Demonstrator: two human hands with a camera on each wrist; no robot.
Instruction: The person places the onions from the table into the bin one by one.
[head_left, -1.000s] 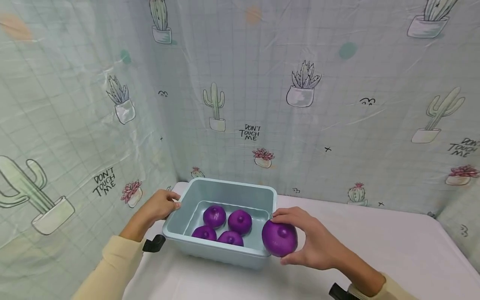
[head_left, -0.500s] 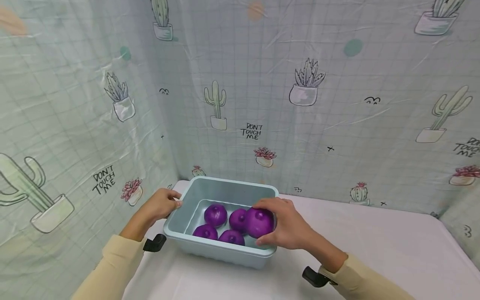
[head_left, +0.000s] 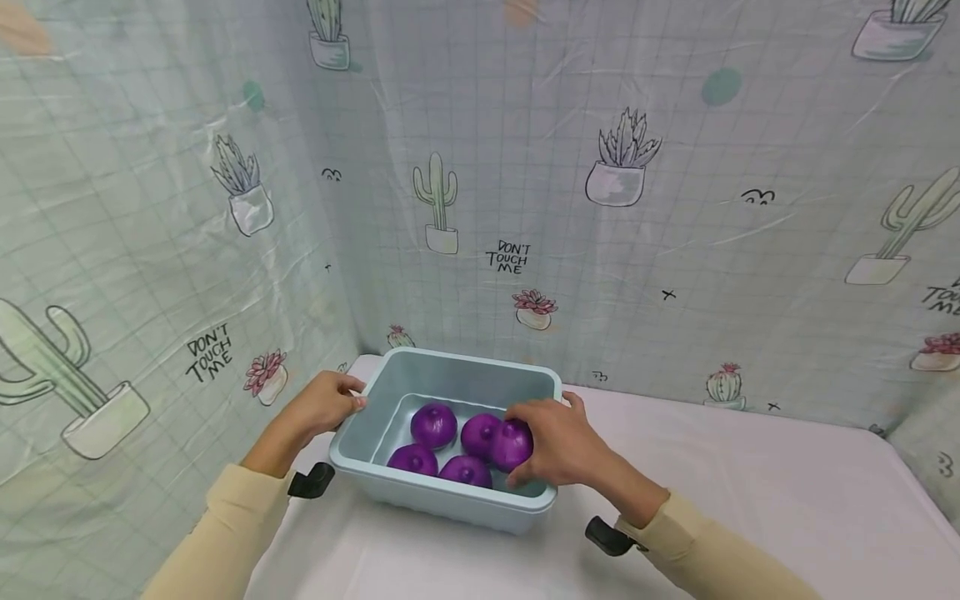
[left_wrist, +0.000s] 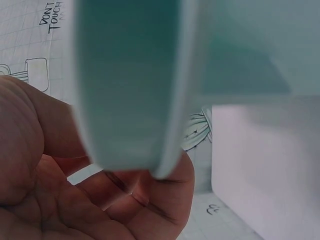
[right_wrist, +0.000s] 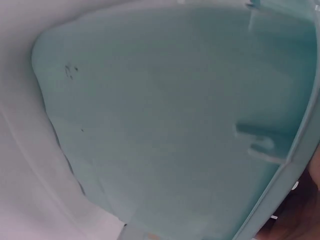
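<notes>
A pale blue-grey plastic bin (head_left: 442,498) stands on the white table with several shiny purple onions (head_left: 433,426) lying in it. My left hand (head_left: 324,406) grips the bin's left rim; the left wrist view shows its fingers (left_wrist: 170,200) curled beneath the blurred rim (left_wrist: 125,162). Over the right rim reaches my right hand (head_left: 558,442), holding another purple onion (head_left: 512,446) low inside the bin, beside the others. Whether that onion touches the floor of the bin is hidden. In the right wrist view, the bin's outer side wall (right_wrist: 165,110) fills most of the picture.
The white tabletop (head_left: 720,492) extends right of the bin and in front of it. A cactus-print curtain (head_left: 480,192) hangs close behind the table and along its left side. Each wrist carries a black camera mount (head_left: 609,537).
My right hand has carried the onion from outside the bin's right front corner leftward over the rim and down inside. My left hand has stayed on the left rim.
</notes>
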